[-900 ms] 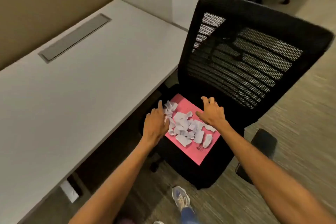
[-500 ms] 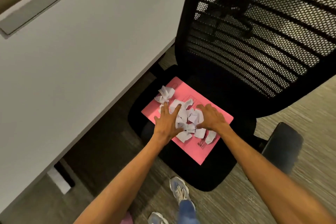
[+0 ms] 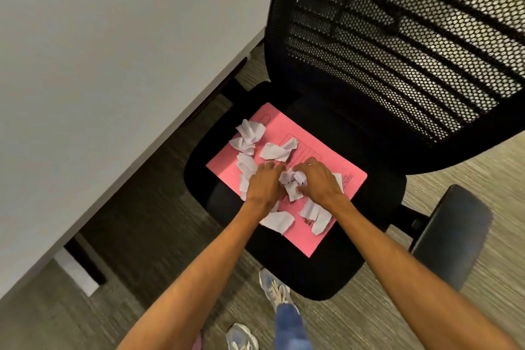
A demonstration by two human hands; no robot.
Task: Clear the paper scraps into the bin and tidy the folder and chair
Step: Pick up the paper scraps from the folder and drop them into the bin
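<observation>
A pink folder (image 3: 311, 150) lies flat on the black seat of an office chair (image 3: 326, 273). Several crumpled white paper scraps (image 3: 250, 133) are scattered over the folder. My left hand (image 3: 264, 186) and my right hand (image 3: 319, 183) press together at the folder's middle, fingers curled around a bunch of scraps (image 3: 292, 182) squeezed between them. More scraps lie loose at the folder's far left and near its front edge (image 3: 279, 221). No bin is in view.
A white desk (image 3: 113, 65) runs along the left, its edge close to the chair seat. The chair's mesh backrest (image 3: 397, 37) rises at the right and an armrest (image 3: 451, 236) sticks out at lower right. My shoes (image 3: 274, 290) stand on the carpet just before the seat.
My hands came down from above the pile and closed in toward each other, gathering scraps between them. The view has moved closer to the seat.
</observation>
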